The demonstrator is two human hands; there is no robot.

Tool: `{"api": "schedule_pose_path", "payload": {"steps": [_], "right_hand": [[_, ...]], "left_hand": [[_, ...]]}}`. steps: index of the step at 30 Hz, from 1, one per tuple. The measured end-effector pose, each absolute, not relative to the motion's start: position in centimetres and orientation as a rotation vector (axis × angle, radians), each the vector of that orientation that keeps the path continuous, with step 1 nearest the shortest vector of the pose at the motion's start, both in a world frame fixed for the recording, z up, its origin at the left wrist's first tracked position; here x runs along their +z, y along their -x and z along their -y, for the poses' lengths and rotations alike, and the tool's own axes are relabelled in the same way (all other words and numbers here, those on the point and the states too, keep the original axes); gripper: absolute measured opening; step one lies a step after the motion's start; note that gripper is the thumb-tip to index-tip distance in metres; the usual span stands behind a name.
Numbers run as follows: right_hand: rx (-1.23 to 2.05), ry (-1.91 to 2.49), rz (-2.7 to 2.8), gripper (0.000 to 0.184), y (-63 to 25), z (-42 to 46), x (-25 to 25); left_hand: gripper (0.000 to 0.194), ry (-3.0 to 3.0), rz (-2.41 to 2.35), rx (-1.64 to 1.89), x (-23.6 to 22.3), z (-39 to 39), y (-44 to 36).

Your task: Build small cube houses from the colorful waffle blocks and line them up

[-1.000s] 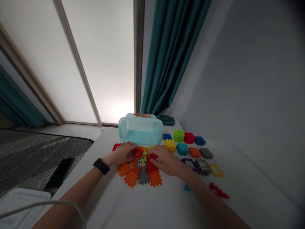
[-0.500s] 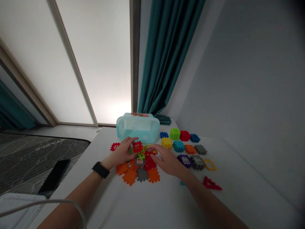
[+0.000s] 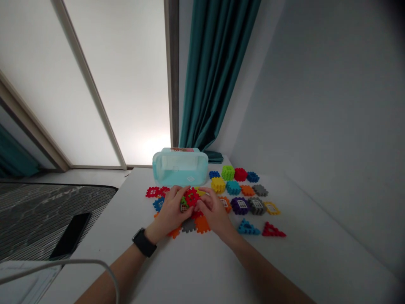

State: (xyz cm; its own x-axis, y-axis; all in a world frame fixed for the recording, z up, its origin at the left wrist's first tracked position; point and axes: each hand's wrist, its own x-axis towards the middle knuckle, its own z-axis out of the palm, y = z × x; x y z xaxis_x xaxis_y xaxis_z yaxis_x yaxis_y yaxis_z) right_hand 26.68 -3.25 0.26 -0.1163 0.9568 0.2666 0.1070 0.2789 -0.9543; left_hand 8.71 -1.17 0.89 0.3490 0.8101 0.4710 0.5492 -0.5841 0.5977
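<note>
A red toothed building block with holes is raised between my two hands. My left hand, with a dark watch on its wrist, curves its fingers along the block's left side. The fingertips of my right hand pinch its lower right edge. Just under it show bits of green and a window piece. Beneath my hands lie flat orange pieces and a grey one. A blue piece and red window pieces are by my left hand, partly covered.
A clear turquoise bin lies on its side at the back. Stacks of sorted blocks, among them yellow and purple, stand on the right. Blue and red triangles lie nearer. A phone is at left.
My hands have closed in on the red block, which is now raised and tilted. The view has shifted slightly, and the blue triangle my right arm covered now shows.
</note>
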Motion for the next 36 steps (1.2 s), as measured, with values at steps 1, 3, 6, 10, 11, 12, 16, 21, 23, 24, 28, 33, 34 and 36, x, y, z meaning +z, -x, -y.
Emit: {"api": "schedule_pose_path", "payload": {"steps": [1, 3, 6, 10, 11, 12, 16, 21, 23, 24, 28, 33, 34, 36], "right_hand": [[1.001, 1.037, 1.475, 0.030, -26.6, 3.3, 0.1], [0.969, 1.060, 1.453, 0.026, -26.6, 3.4, -0.3], [0.892, 1.106, 1.443, 0.026, -27.1, 4.0, -0.8], [0.764, 1.148, 1.426, 0.029, -27.7, 4.7, -1.2], [0.748, 1.150, 1.426, 0.029, -27.7, 4.9, -1.3], [0.740, 1.148, 1.432, 0.028, -27.7, 5.0, -1.3], [0.738, 1.126, 1.516, 0.026, -27.5, 5.2, -1.2], [0.743, 1.072, 1.587, 0.024, -27.5, 5.3, -1.4], [0.687, 1.049, 1.604, 0.025, -27.7, 5.3, -1.4], [0.641, 1.045, 1.622, 0.027, -27.8, 5.3, -1.4], [0.426, 1.047, 1.765, 0.035, -28.2, 5.4, -1.2], [0.311, 1.013, 1.859, 0.038, -28.2, 5.5, -1.3], [0.304, 1.015, 1.861, 0.038, -28.2, 5.5, -1.3], [0.291, 1.019, 1.856, 0.036, -28.2, 5.4, -1.4]], "left_hand": [[0.055, -2.275, -1.204, 1.106, 0.6, 1.3, -8.8], [0.054, -2.265, -1.195, 1.124, 0.1, 1.7, -8.9], [0.060, -2.322, -1.099, 1.076, -0.4, 2.1, -8.7], [0.067, -2.443, -0.995, 1.061, -0.6, 2.3, -8.2], [0.069, -2.472, -0.995, 1.077, -0.7, 2.3, -8.1], [0.071, -2.501, -0.998, 1.093, -0.7, 2.3, -8.1], [0.067, -2.603, -0.965, 1.099, -0.6, 2.1, -7.9], [0.053, -2.621, -0.933, 1.153, -0.7, 1.7, -7.5], [0.049, -2.568, -0.961, 1.230, -0.9, 1.5, -7.3], [0.048, -2.534, -0.985, 1.276, -1.0, 1.5, -7.2], [0.046, -2.456, -1.079, 1.408, -1.1, 1.3, -7.0], [0.046, -2.517, -1.188, 1.421, -0.5, 1.4, -7.1], [0.046, -2.525, -1.204, 1.421, -0.4, 1.5, -7.2], [0.046, -2.535, -1.214, 1.417, -0.3, 1.6, -7.2]]}}
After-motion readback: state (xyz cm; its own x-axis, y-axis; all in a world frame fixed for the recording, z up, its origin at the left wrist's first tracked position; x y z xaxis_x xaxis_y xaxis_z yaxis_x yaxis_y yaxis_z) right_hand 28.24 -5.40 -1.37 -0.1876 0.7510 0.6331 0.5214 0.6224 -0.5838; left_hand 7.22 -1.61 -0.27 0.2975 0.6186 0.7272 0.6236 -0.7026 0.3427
